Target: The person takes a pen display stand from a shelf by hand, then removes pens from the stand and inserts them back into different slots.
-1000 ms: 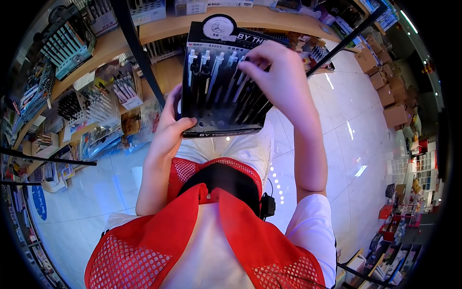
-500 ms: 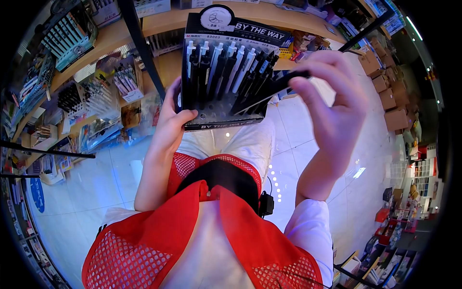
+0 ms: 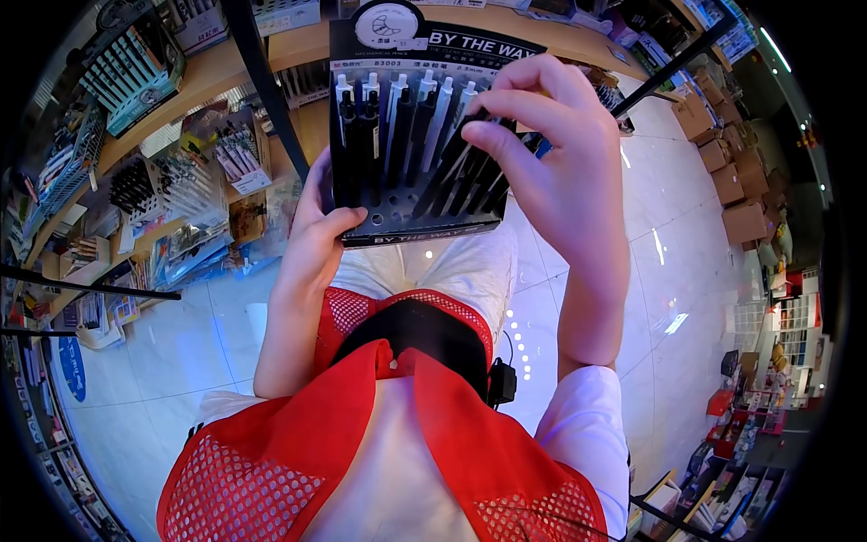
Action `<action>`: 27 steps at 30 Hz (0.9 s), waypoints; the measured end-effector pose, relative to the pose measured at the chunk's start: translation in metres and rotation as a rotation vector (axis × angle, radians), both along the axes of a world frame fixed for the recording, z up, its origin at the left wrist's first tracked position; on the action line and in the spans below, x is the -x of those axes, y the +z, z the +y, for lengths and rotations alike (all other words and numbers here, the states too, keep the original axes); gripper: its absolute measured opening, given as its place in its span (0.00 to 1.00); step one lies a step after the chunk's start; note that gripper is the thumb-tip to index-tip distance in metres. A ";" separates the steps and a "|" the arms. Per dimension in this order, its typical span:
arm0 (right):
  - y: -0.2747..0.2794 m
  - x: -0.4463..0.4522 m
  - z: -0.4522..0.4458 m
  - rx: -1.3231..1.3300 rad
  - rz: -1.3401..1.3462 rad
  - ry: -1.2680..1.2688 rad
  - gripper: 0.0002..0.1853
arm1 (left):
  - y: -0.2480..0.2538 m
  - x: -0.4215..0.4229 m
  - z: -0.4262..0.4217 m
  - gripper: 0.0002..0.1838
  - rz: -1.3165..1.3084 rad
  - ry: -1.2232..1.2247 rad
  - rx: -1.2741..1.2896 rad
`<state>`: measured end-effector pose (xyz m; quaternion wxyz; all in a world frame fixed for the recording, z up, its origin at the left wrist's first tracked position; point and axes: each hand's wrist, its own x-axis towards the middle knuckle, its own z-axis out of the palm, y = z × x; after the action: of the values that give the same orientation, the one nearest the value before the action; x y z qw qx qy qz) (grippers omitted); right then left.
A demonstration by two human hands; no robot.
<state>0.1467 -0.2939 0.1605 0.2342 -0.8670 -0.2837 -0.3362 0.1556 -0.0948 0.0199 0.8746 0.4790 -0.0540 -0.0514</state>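
A cardboard display box [image 3: 424, 237] marked "BY THE WAY" and "mechanical pencil" is tilted toward me. My left hand [image 3: 314, 230] is closed on its left side, thumb over the lower front corner. Black and white mechanical pencils stand in the rows of holes; a white one [image 3: 395, 101] is among those at the back. At the right half, my right hand [image 3: 560, 149] pinches the top of a black mechanical pencil [image 3: 441, 176]. That pencil leans right, its lower end at the holed tray. My fingers hide some pencils on that side. Several holes at the front hold nothing.
Wooden shelves [image 3: 203, 77] with a black metal frame [image 3: 262, 81] run along the front and left, loaded with pen boxes [image 3: 239, 158] and packets. Cardboard cartons [image 3: 742, 203] are stacked at the right on the pale tiled floor [image 3: 650, 298].
My right hand has moved left and in over the box, bringing the black mechanical pencil more upright. The box has shifted slightly left in my left hand.
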 end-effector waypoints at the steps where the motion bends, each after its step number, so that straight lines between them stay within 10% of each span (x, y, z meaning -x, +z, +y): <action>1: 0.000 -0.001 0.001 0.024 0.001 0.002 0.09 | 0.001 0.000 0.000 0.38 0.001 -0.001 0.005; 27: -0.010 -0.030 0.017 -0.011 0.198 -0.158 0.13 | 0.001 0.003 0.001 0.42 0.111 -0.100 0.089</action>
<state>0.1764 -0.2768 0.1506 0.2386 -0.9143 -0.1883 -0.2676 0.1529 -0.0940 0.0207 0.8930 0.4329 -0.0316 -0.1191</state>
